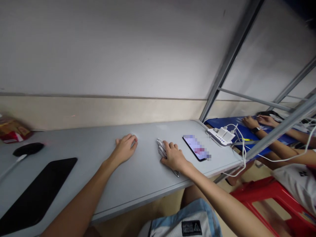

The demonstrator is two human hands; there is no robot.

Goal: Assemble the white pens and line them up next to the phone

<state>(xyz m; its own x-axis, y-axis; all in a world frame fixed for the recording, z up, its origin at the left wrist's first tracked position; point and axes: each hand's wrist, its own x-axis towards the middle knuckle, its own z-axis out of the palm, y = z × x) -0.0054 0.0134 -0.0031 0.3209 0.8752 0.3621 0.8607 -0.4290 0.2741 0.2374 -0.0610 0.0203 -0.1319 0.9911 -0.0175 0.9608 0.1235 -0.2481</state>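
My left hand (pixel 125 148) lies palm down on the grey table (pixel 138 177), fingers loosely stretched, holding nothing. My right hand (pixel 173 156) rests on a small bundle of white pens (pixel 161 148), fingers curled over them; one pen tip sticks out near my wrist. A smartphone (pixel 197 147) with a lit screen lies just right of that hand.
A white power strip (pixel 220 137) with chargers and cables sits at the table's right end. A black pad (pixel 37 191), a black mouse (pixel 28 148) and a red snack packet (pixel 11 131) are at the left. Another person's arms (pixel 271 131) rest on a blue table beside a red stool (pixel 269 200).
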